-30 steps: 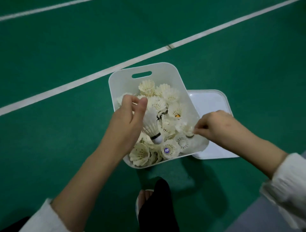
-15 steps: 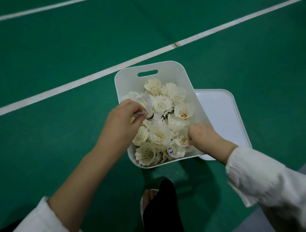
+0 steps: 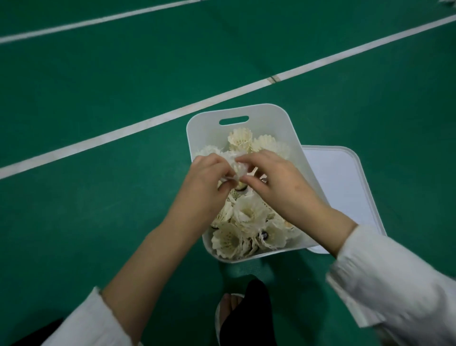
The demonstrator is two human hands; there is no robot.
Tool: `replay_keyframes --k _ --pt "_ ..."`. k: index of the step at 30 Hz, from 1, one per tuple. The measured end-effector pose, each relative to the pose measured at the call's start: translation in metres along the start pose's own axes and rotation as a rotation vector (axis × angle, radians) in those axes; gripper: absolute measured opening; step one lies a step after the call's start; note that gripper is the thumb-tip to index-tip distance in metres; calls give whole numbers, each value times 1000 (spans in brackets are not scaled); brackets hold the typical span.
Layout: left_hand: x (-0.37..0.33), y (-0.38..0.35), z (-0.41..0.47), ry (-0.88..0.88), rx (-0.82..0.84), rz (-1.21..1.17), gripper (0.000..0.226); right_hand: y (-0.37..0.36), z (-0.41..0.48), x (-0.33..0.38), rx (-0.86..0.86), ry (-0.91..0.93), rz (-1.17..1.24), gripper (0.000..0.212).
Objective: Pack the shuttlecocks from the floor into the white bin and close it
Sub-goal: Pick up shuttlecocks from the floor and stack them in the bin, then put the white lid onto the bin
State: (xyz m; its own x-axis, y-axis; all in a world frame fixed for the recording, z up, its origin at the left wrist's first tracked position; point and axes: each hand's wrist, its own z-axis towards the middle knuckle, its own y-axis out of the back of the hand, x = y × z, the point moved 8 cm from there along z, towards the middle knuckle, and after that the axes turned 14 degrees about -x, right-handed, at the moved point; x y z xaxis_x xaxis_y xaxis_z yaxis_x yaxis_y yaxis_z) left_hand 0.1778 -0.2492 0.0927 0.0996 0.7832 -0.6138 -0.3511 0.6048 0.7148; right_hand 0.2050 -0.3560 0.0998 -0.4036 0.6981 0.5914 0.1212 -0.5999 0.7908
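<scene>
The white bin (image 3: 266,112) stands on the green floor, filled with several cream feather shuttlecocks (image 3: 248,212). Both hands are over its middle. My left hand (image 3: 204,182) pinches the feathers of one shuttlecock (image 3: 235,163) just above the pile. My right hand (image 3: 276,182) has its fingertips on the same shuttlecock from the right. Its dark-banded cork (image 3: 240,189) shows between the two hands. The bin's white lid (image 3: 345,187) lies flat on the floor, right of the bin and partly under it.
White court lines (image 3: 138,127) cross the green floor behind the bin. My foot in a white slipper under a dark trouser leg (image 3: 243,316) is just in front of the bin. Something white shows at the top right corner (image 3: 447,1).
My right hand has moved from the bin's right rim to the middle and now touches the shuttlecock my left hand holds. The left hand has lowered that shuttlecock onto the pile.
</scene>
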Motion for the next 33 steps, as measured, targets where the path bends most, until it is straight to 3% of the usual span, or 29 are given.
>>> replay_keyframes --k 3,8,12,15,17,20,23,25,29,33 --pt "5 0 8 12 -23 -19 2 0 9 -6 -120 -13 68 26" --pt "12 -4 15 6 24 -49 19 -10 18 -24 -115 -34 -2 7" --pt "55 17 11 289 -167 70 35 -28 24 -52 -9 -131 -151 11" --pt "96 -4 -9 524 81 315 48 -61 18 -65 156 -162 -252 12" --pt "99 -16 -15 471 138 355 41 -77 16 -70 214 -204 -247 13" --pt "93 -21 -12 386 46 316 25 -87 22 -74 303 -260 -214 14" --pt "94 -20 -13 373 3 303 22 -83 21 -71 416 -273 -234 30" --pt "96 -16 -16 366 -2 323 22 -66 20 -64 347 -257 -194 36" --pt "103 -4 -22 343 -14 420 23 -7 20 -47 -55 -143 -92 32" --pt "116 12 -29 376 -16 474 23 46 14 -77 -356 -175 -37 25"
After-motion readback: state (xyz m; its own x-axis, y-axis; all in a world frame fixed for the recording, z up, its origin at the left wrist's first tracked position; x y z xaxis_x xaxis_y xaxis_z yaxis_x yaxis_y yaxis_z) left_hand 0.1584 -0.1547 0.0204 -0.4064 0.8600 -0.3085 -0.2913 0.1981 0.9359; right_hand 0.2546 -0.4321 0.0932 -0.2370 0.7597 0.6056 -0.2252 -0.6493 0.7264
